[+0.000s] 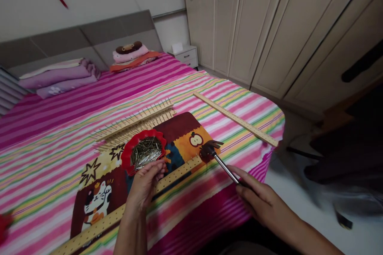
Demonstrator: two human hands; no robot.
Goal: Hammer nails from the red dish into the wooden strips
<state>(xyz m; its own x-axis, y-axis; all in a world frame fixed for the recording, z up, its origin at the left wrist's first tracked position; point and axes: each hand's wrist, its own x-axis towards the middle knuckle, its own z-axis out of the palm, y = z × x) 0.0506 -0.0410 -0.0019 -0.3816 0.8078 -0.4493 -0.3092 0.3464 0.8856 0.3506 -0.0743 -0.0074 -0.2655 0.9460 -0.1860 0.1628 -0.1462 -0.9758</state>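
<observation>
My right hand [257, 195] is closed round the handle of a claw hammer [225, 166], whose dark head lies over the right end of a perforated wooden strip [176, 172]. My left hand [149, 181] is pinched beside a red scalloped bowl [127, 152]; whatever the fingertips hold is too small to make out. Loose nails [147, 152] fill the bowl. Under the strip and bowl lies a patterned mat [187, 121] with a cat and an apple on it. My left forearm hides part of the strip.
Behind the bowl, wooden strips [140, 118] bristle with upright nails. Another perforated strip [236, 118] lies at the right, near the bed's edge. Striped cloth [38, 175] covers the bed. Folded bedding [62, 75] is by the headboard; wardrobes [257, 20] stand beyond.
</observation>
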